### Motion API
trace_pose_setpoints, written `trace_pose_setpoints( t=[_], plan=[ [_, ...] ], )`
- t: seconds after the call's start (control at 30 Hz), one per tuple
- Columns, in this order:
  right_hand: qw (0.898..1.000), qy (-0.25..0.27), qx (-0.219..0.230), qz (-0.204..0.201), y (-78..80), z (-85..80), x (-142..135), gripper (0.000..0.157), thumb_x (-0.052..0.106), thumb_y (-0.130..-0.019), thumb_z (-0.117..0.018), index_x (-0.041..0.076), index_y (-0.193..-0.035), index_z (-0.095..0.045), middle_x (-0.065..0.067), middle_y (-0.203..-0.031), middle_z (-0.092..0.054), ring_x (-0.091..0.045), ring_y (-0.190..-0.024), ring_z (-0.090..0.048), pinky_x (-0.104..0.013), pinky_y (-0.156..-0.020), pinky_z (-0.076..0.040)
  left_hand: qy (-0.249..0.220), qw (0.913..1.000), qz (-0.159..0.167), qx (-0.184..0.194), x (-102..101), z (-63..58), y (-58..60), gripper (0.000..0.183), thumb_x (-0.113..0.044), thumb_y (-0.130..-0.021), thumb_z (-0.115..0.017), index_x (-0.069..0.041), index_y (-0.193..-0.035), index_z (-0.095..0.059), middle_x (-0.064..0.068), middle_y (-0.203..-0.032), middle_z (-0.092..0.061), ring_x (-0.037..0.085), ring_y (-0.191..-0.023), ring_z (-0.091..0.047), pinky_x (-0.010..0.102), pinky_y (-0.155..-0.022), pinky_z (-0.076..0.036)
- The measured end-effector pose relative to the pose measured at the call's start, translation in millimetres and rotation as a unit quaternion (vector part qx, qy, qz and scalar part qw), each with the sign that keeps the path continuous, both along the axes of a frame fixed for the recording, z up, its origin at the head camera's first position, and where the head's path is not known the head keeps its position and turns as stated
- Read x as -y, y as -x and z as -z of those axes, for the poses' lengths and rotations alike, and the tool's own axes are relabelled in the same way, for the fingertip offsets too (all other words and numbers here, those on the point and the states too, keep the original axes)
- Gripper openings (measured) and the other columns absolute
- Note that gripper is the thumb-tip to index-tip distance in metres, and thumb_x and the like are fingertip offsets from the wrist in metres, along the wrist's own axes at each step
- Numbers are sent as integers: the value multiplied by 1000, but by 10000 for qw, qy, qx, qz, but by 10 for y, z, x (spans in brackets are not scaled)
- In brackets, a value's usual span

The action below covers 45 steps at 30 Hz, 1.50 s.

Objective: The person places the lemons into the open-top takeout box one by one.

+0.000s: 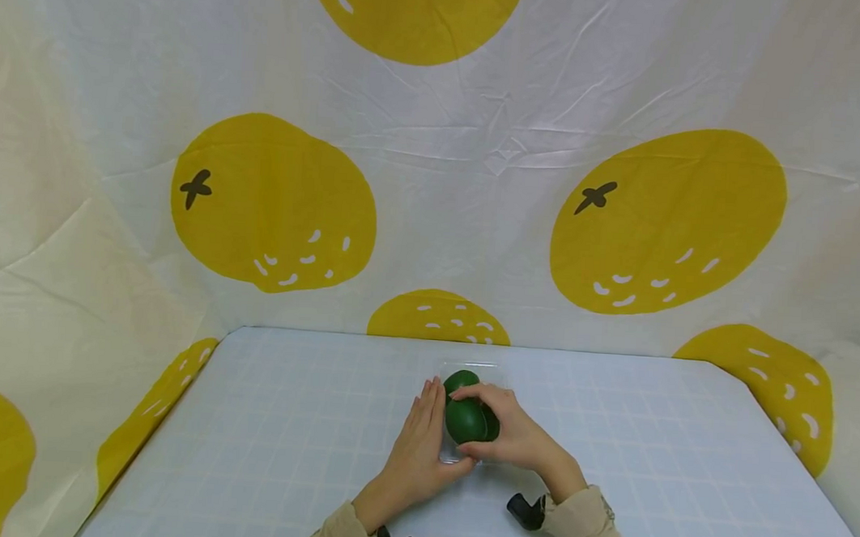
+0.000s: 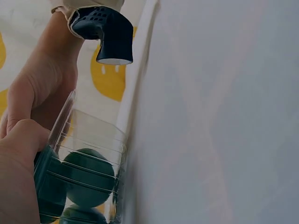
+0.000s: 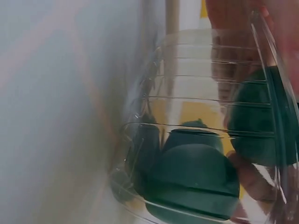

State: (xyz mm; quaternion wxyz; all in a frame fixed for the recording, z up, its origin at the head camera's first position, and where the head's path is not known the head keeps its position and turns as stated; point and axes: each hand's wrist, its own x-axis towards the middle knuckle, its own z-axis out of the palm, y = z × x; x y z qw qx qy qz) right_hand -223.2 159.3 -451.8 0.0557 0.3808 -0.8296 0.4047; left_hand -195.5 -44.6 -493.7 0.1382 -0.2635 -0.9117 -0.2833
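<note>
A clear plastic container (image 1: 493,372) with dark green, smooth, rounded fruit-like pieces stands in front of me. My right hand (image 1: 519,435) grips one green piece (image 1: 464,422) between thumb and fingers over the near part of the container. Another green piece (image 1: 461,380) lies behind it. My left hand (image 1: 413,458) rests along the container's left side, fingers straight, thumb stretched across the near edge. Through the ribbed wall (image 2: 93,126) in the left wrist view, several green pieces (image 2: 88,177) show. The right wrist view also shows green pieces (image 3: 191,182) inside.
A pale checked cloth covers the table (image 1: 283,423). Behind it hangs a white curtain (image 1: 462,221) with large yellow fruit prints. Black wrist camera mounts (image 1: 527,511) sit under both sleeves (image 1: 584,524), close over the table.
</note>
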Motion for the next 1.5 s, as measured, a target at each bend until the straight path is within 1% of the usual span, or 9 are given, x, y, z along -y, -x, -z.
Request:
trace_pose_setpoints(
  t=[0.3, 0.5, 0.6, 0.8, 0.9, 1.03, 1.17, 1.37, 1.5],
  plan=[
    [9979, -487, 391, 156, -38, -11, 31, 56, 42, -83, -79, 22, -131, -57, 1, -131, -57, -21, -117, -49, -54, -99, -30, -10, 10000, 33, 32, -1, 1, 2, 110, -63, -87, -62, 8, -155, -13, 18, -165, -5, 33, -151, -10, 53, -118, -19],
    [9966, -799, 172, 75, -13, 32, 67, 37, 38, -91, -71, 20, -122, -63, 8, -121, -64, -22, -118, -50, -60, -104, -23, 118, 9998, 43, 141, 0, -7, 8, 109, -64, -89, -59, 4, -157, -5, 14, -165, 1, 32, -152, -7, 51, -120, -15],
    [9966, -810, 125, 25, -8, 53, 70, 33, 38, -92, -69, 20, -119, -65, 12, -117, -65, -21, -118, -50, -59, -106, -20, 134, 9999, 41, 83, -3, -11, 5, 109, -65, -89, -56, 3, -157, -5, 16, -165, -1, 35, -151, -9, 53, -119, -17],
    [9981, -469, -233, -322, -22, 32, 26, 28, 25, -96, -66, 12, -121, -67, 3, -122, -67, -20, -118, -55, -60, -105, -23, 138, 9997, -15, 201, -15, -30, -5, 110, -68, -89, -55, 4, -157, -6, 16, -165, -2, 32, -151, -7, 51, -120, -16],
    [9969, -269, -484, -561, -17, 23, 1, 25, 15, -94, -67, 10, -119, -68, -2, -121, -67, -20, -116, -59, -61, -103, -27, 154, 9995, -50, 280, -19, -30, -4, 112, -71, -88, -53, 3, -157, -5, 15, -165, -1, 30, -152, -6, 50, -120, -15],
    [9966, -167, -409, -701, 2, 31, -18, 24, 11, -89, -72, 11, -113, -70, -6, -123, -68, -24, -118, -59, -65, -103, -25, 176, 9995, -59, 273, -18, -23, -2, 112, -71, -88, -53, 4, -157, -6, 15, -165, -1, 29, -152, -5, 49, -120, -14],
    [9967, -232, -256, -732, 12, 23, -23, 25, 11, -82, -77, 13, -107, -74, -10, -125, -67, -30, -120, -57, -72, -102, -21, 239, 9994, -54, 244, -14, -18, -3, 113, -72, -88, -52, 4, -156, -5, 15, -165, 0, 30, -152, -6, 49, -120, -14],
    [9964, -328, -184, -754, 21, 18, -8, 19, 11, -81, -79, 16, -99, -80, -8, -126, -67, -29, -119, -56, -76, -104, -16, 218, 9994, -53, 264, -15, -20, -3, 114, -75, -87, -49, 3, -157, -4, 15, -165, 1, 31, -152, -7, 50, -120, -14],
    [9965, -373, -323, -671, 26, 37, 1, 28, 12, -79, -81, 14, -106, -78, -7, -126, -67, -28, -120, -55, -75, -104, -17, 204, 9994, -68, 278, -15, -21, -5, 113, -75, -87, -48, 5, -156, -8, 15, -165, -1, 30, -152, -7, 49, -120, -14]
  ],
)
